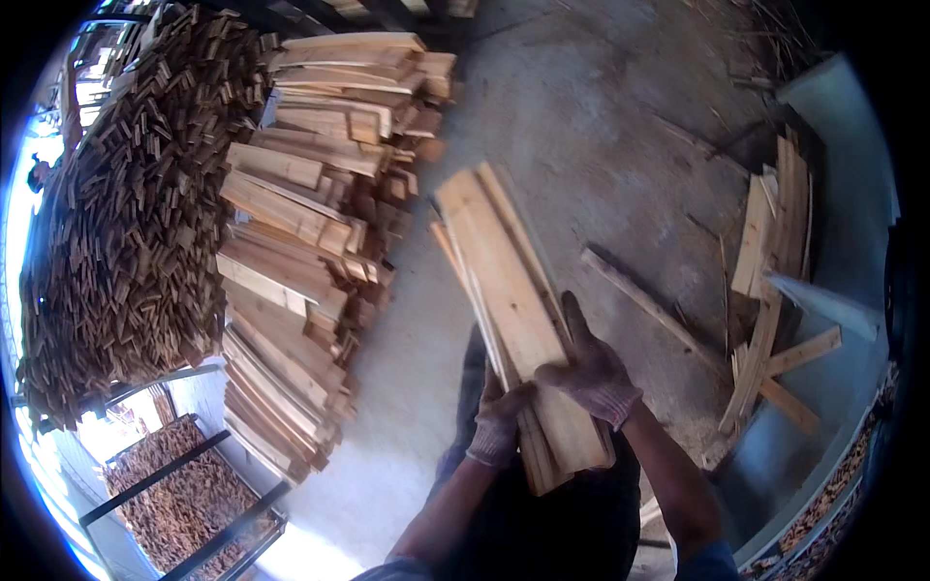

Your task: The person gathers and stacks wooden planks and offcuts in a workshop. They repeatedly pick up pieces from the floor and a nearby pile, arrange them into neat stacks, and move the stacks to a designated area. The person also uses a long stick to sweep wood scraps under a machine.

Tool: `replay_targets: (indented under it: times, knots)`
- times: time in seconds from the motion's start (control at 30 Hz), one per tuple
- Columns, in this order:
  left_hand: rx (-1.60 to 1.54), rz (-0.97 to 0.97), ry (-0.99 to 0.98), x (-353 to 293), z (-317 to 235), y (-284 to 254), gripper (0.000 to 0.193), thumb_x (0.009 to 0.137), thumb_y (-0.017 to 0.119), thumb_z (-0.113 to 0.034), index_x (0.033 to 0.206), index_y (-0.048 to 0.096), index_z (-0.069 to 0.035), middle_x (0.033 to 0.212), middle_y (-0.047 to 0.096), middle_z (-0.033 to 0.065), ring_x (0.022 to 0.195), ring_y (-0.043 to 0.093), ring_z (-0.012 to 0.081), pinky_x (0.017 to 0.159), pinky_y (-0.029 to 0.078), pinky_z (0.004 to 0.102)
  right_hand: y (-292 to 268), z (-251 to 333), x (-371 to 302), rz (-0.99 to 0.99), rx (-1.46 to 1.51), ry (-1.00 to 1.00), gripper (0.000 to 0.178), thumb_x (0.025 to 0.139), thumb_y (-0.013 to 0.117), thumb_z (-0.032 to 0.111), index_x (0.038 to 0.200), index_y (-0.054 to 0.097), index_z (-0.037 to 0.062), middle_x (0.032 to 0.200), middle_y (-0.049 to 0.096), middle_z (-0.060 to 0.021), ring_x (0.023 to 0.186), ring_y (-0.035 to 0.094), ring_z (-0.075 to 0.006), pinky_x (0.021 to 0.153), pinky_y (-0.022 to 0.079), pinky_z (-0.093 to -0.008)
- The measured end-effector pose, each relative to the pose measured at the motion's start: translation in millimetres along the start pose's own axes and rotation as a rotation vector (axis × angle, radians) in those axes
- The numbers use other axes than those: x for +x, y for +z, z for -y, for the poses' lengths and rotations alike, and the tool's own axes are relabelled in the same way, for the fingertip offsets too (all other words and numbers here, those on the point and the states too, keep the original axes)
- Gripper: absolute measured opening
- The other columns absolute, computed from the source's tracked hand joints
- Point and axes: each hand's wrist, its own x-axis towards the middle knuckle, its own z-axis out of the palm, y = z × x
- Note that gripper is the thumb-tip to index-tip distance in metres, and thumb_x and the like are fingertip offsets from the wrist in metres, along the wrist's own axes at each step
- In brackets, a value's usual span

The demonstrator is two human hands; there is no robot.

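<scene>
In front of my body I hold a small stack of pale wooden boards (509, 281), tilted with the far end toward the upper left. My left hand (499, 418), in a knitted work glove, grips the stack's left edge near its lower end. On the opposite edge my right hand (589, 373), gloved the same way, is closed round the boards, its thumb lying across the top board and its fingers along the side. The boards sit slightly fanned, so several edges show. The undersides of the stack and some fingers are hidden.
Left of me stands a long pile of stacked boards (291, 194), with a high heap of short wood pieces (136, 213) behind it. A metal rack (184, 474) is at lower left. Right, a loose stick (654, 310) lies on the concrete floor (562, 107) near leaning planks (775, 261).
</scene>
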Motion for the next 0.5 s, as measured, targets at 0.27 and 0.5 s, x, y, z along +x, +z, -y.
replay_targets:
  times: [0.27,0.5]
  knots:
    - [0.347,-0.351,0.603,123.5,-197.4,-102.5,0.067,0.095,0.065,-0.019,0.155,0.039,-0.004,0.138,0.057,0.0146,0.118,0.062,0.0217,0.1,0.055,0.0365,40.2,219.3,231.0,0.238,0.172,-0.578,0.122,0.08,0.086,0.029,0.166,0.003,0.0005,0.159,0.041,-0.0249,0.136,0.053,-0.031,0.116,0.044,-0.0376]
    - [0.407,-0.244,0.64,274.6,-382.8,-169.2,0.04,0.106,0.053,-0.018,0.143,0.05,-0.004,0.111,0.064,0.0059,0.102,0.061,0.0166,0.086,0.053,0.0325,80.5,366.5,393.5,-0.01,-0.431,-0.455,0.067,0.092,0.072,0.035,0.144,0.049,-0.0008,0.13,0.063,-0.0305,0.118,0.067,-0.0353,0.104,0.053,-0.044]
